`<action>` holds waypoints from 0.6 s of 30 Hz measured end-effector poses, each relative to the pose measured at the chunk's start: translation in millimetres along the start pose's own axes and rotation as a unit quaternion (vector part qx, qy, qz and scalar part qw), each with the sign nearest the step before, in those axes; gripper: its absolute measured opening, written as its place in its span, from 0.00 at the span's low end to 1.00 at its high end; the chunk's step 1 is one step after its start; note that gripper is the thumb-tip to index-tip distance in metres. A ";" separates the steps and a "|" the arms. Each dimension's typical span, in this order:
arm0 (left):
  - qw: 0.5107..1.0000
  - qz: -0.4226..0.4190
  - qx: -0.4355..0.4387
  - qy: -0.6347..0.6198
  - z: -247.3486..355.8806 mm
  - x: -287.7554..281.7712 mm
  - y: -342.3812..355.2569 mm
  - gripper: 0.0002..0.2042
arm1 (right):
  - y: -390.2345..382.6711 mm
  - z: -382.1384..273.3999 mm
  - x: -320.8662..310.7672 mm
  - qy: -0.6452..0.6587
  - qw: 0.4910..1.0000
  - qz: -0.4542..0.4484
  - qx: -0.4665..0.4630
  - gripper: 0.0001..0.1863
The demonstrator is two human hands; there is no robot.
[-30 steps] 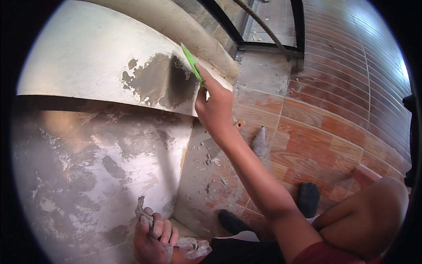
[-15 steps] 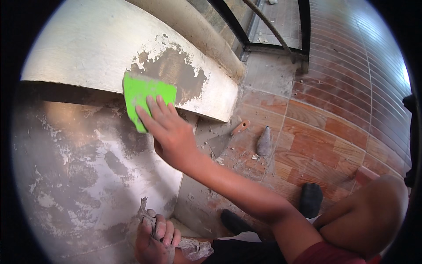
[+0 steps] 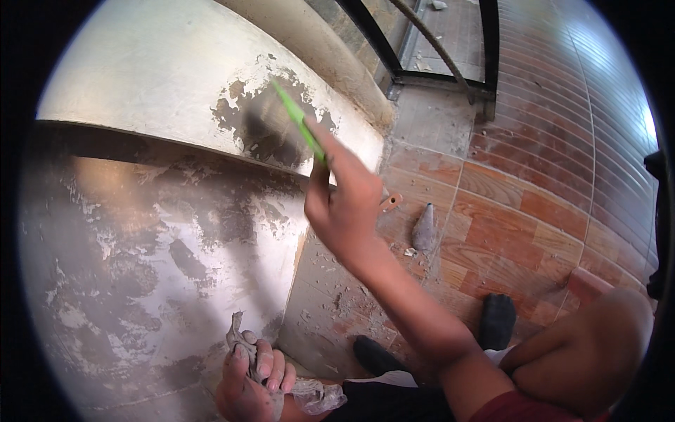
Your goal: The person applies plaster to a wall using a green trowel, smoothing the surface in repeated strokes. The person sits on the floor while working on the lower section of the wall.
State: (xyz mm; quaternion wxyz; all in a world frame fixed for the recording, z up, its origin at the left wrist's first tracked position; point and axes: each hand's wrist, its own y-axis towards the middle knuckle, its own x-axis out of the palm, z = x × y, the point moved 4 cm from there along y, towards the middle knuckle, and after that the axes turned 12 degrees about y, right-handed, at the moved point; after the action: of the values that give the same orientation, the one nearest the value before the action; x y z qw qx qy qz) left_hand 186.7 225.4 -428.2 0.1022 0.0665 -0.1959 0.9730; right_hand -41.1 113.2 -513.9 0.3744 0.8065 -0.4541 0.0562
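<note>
My right hand [image 3: 346, 204] grips a thin green plastic scraper [image 3: 292, 109], now turned nearly edge-on. It is over the white ledge [image 3: 151, 67], in front of a rough grey patch [image 3: 264, 130] where the paint has flaked off; whether its edge touches the surface I cannot tell. Low in the view, my left hand [image 3: 256, 380] is closed around a clear plastic bag [image 3: 320, 396] smeared with grey paste. The bag's twisted grey end [image 3: 238, 327] sticks up past the fingers. Below the ledge, the wall [image 3: 126, 267] is blotched grey and white.
On the tiled floor [image 3: 506, 225] lie a grey-smeared bottle-shaped object [image 3: 425, 228] and an orange tool handle [image 3: 391, 202], partly hidden by my right hand. Crumbs of debris are scattered there. A black metal frame [image 3: 443, 77] stands at the back. A reddish block [image 3: 589, 283] lies near my knee.
My right hand has swung rightward along the ledge, and the scraper has turned from flat-on to edge-on, uncovering the patch's left side. My left hand has barely moved.
</note>
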 end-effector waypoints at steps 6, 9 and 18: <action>1.000 0.003 0.003 -0.004 0.1 -4.3 -3.0 0.14 | 55.5 36.3 20.4 -0.007 0.992 0.051 -0.117 0.27; 1.000 0.008 -0.002 -0.013 -0.5 -5.4 -5.6 0.14 | 58.1 46.2 40.3 0.038 0.997 -0.037 -0.060 0.27; 0.999 0.030 -0.013 0.004 -3.5 -6.2 -3.0 0.12 | -23.2 3.0 61.8 0.018 0.985 -0.166 -0.036 0.36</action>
State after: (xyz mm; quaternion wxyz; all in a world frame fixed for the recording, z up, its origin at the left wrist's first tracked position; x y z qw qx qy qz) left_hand 193.1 228.5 -431.3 0.0744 0.0559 -0.2099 0.9733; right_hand 12.1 75.7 -502.3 0.4152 0.8557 -0.3089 -0.0087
